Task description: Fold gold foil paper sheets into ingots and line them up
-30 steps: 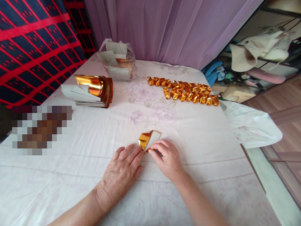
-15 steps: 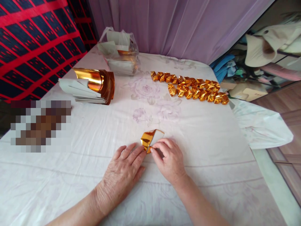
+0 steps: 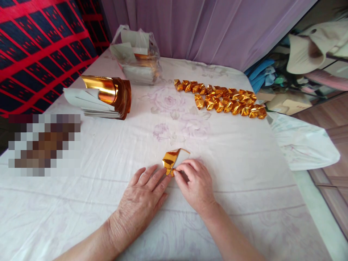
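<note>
A partly folded sheet of gold foil paper [image 3: 169, 159] lies on the tablecloth between my hands, gold on its left part and white backing on its right. My left hand [image 3: 145, 190] rests flat with its fingers stretched out, the tips touching the sheet's lower left edge. With thumb and forefinger, my right hand [image 3: 195, 185] pinches the sheet's lower right edge. Two rows of folded gold foil pieces [image 3: 220, 98] stand farther back to the right. At the left is a stack of gold foil sheets [image 3: 108, 99] with white backs, some of them curled.
A clear plastic bag [image 3: 136, 58] of more foil sheets stands at the back. A blurred patch [image 3: 45, 145] covers something at the left edge. White plastic [image 3: 307, 145] hangs past the table's right edge, near shelves with a pale hat [image 3: 306, 54]. A purple curtain [image 3: 185, 29] borders the back.
The view has shifted slightly. Both hands keep almost the same place, while the small flap at the sheet's lower corner has moved slightly under the fingers.
</note>
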The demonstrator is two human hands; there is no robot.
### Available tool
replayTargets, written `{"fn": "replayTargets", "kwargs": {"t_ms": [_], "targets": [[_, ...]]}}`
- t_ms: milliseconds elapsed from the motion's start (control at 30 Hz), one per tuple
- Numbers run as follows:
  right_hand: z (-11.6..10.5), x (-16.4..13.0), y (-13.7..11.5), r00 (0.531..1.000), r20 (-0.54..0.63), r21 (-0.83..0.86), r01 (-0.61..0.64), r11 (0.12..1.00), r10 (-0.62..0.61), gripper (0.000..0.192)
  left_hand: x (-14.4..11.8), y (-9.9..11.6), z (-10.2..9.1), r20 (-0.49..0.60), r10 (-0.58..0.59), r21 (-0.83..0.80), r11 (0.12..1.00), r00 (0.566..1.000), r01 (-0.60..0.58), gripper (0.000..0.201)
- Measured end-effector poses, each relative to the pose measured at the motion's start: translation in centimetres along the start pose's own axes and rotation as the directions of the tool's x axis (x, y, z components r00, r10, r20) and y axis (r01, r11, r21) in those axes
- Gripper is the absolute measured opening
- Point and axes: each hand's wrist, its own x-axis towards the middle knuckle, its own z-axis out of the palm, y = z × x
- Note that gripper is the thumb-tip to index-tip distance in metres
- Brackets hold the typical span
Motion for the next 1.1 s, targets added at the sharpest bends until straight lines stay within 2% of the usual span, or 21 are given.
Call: {"fn": "replayTargets", "kwargs": {"t_ms": [733,1100], "targets": [[0.13,0.04,-0.12,1.000,0.013,-0.006,-0.018,1.000,0.019,0.012,0.01,0.88,0.09,-0.034,-0.040,0.027,0.999,0.999,0.041,0.034],[0.10,0.02,-0.13,0.999,0.022,0.001,-0.043,0.999,0.043,0.007,0.00,0.84,0.29,-0.019,-0.008,0.042,0.999,1.000,0.009,0.038]]}}
